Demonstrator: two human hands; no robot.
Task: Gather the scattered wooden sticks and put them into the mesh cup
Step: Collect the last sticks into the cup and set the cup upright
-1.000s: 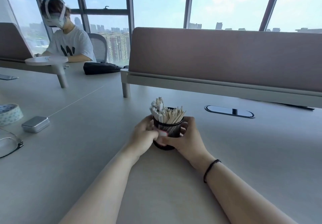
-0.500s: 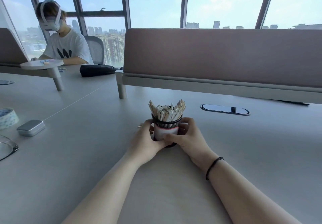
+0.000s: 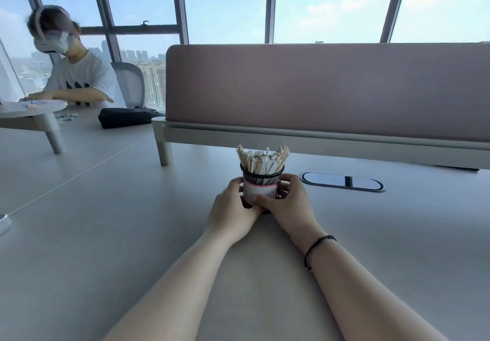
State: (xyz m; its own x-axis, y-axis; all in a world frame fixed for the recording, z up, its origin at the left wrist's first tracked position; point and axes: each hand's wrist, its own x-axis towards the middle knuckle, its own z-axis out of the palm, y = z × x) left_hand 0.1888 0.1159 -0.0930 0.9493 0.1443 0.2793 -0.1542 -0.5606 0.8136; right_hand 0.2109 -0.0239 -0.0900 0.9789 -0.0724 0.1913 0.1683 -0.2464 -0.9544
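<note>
Mesh cup point(image 3: 262, 179): black, upright on table point(image 3: 106, 234), white label facing camera. Wooden sticks point(image 3: 262, 157): bundle standing inside cup, long axes near vertical, tips fanning slightly outward above rim. Left hand point(image 3: 232, 208): fingers curled round cup's left side. Right hand point(image 3: 287, 204): curled round right side, thumb across label. Cup sits between 2 hands, both clamped on it.

cup point(image 3: 261, 181): centre of frame, on the table point(image 3: 106, 234), between my left hand point(image 3: 233, 208) and right hand point(image 3: 289, 205)
sticks point(image 3: 262, 157): in the cup
divider point(image 3: 328, 91): behind the cup
grommet point(image 3: 342, 181): right of the cup
person point(image 3: 77, 75): upper left
</note>
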